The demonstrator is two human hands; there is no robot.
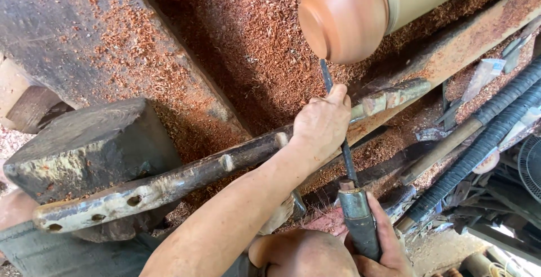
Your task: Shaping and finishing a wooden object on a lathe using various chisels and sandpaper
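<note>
The left hand (322, 123) has its fingers curled around the thin metal shaft of a turning tool (338, 125), pressing it on a long worn bar (169, 184). The right hand (383, 249) grips the tool's thick handle low down. The tip touches a round reddish wooden bowl (344, 15) above, with wood shavings (253, 46) all around.
</note>
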